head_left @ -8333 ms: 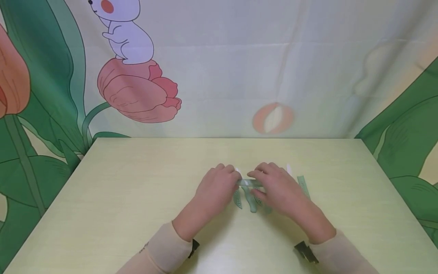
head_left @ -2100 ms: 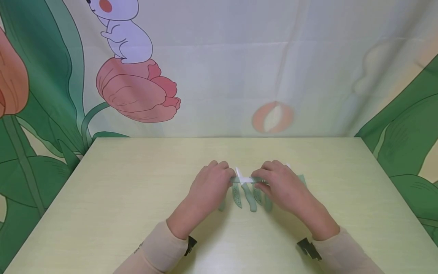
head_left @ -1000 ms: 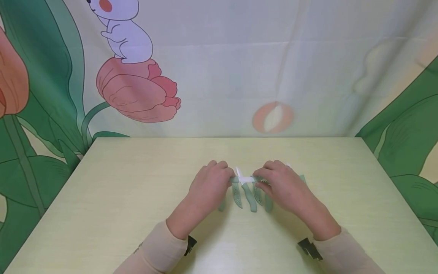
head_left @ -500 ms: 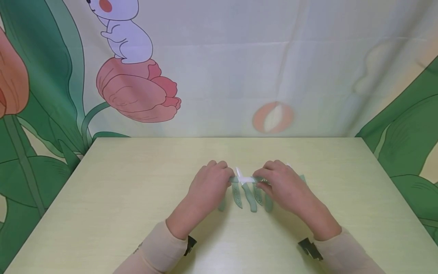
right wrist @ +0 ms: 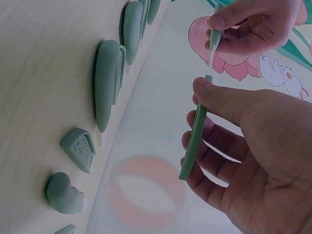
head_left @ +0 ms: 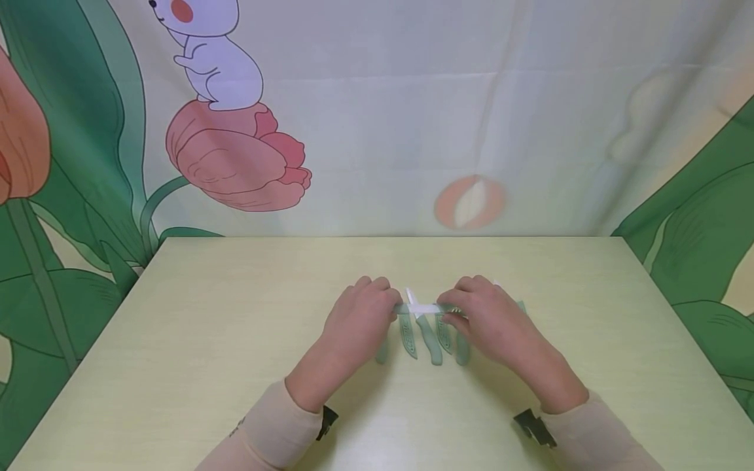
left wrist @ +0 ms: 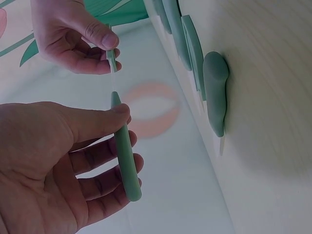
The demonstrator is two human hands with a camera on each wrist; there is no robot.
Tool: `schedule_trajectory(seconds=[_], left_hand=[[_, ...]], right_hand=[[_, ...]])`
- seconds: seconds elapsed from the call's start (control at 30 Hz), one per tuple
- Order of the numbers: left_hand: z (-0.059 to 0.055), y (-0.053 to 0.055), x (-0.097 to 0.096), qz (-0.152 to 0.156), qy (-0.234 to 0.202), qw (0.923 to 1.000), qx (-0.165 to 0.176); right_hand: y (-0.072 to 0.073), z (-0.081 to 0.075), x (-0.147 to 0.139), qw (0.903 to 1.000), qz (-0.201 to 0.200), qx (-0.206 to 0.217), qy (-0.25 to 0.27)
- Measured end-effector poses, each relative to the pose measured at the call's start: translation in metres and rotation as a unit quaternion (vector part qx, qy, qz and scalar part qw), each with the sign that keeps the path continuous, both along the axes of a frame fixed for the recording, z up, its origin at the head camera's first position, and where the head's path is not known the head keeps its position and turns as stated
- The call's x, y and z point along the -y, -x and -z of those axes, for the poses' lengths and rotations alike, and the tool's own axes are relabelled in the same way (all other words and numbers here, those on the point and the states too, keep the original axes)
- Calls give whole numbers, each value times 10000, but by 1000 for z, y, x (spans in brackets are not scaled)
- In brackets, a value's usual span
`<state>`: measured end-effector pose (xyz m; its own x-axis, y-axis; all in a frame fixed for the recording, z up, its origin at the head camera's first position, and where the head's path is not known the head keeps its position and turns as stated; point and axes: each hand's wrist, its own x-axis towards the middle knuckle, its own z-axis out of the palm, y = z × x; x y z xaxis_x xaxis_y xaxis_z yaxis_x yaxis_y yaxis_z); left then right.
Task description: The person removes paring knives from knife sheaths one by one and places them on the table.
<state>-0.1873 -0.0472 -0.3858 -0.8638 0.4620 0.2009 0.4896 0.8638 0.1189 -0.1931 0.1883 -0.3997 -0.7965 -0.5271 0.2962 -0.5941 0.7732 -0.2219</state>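
Observation:
My left hand (head_left: 362, 320) pinches the green handle of a small knife (left wrist: 127, 168) between thumb and fingers, above the table. My right hand (head_left: 489, 320) holds a slim green knife sheath (right wrist: 194, 146), thumb on one side and fingers on the other. Between the hands shows the knife's white blade (head_left: 423, 309), its far end reaching the sheath's mouth. How deep the blade sits inside is hidden by my right fingers. Below lie another white-bladed knife (head_left: 430, 340) with a green handle and two patterned green sheaths, one sheath (head_left: 408, 337) left of it.
More green handles lie partly under my hands, one handle (head_left: 381, 352) at left and another handle (head_left: 462, 350) at right. A green strip (head_left: 521, 306) pokes out behind my right hand. The pale table (head_left: 235, 314) ends at a printed cloth (head_left: 377, 131).
Compared with 8.3 seconds ago, my hands are slightly farther apart and white blade shows between them where green showed before. During the last second both hands stay almost still.

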Motion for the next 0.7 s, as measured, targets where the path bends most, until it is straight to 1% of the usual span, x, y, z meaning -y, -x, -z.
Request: schedule_trajectory(seconds=[0.17, 0.5, 0.7], left_hand=[[0, 0, 1, 7, -11, 10000, -33], [0, 1, 2, -13, -39, 9999, -96], [-2, 0, 3, -29, -62, 9999, -112]], right_hand=[[0, 0, -1, 10000, 18, 16, -52], [0, -1, -2, 10000, 63, 17, 3], [0, -3, -3, 9999, 101, 71, -14]])
